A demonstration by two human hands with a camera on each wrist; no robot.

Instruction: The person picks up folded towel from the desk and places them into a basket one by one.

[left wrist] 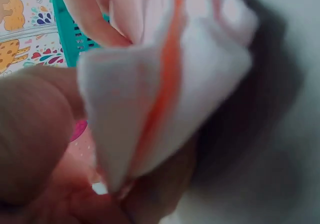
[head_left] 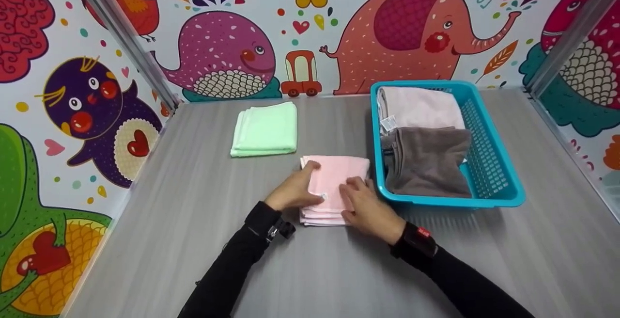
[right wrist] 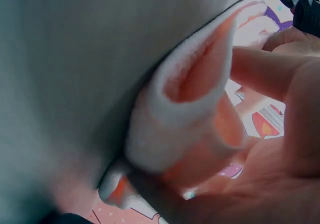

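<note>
A folded pink towel (head_left: pixel 334 177) lies on the table in front of me, its stacked layers showing along the near edge. My left hand (head_left: pixel 295 187) grips its left side, thumb over the top near a small white tag. On the right side, my right hand (head_left: pixel 370 209) holds the towel with bent fingers. Close up in the left wrist view, the towel's pale folded edge (left wrist: pixel 130 84) sits between thumb and fingers. The right wrist view has the rolled layers (right wrist: pixel 175 139) of the towel within the right hand's grasp.
Right of the towel stands a blue-green plastic basket (head_left: pixel 499 167), holding a folded brown towel (head_left: pixel 431 163) and a pale pink towel (head_left: pixel 421 107). A folded light green towel (head_left: pixel 266 129) lies at the back left. Cartoon-printed walls (head_left: pixel 310 17) border the grey table (head_left: pixel 193 172).
</note>
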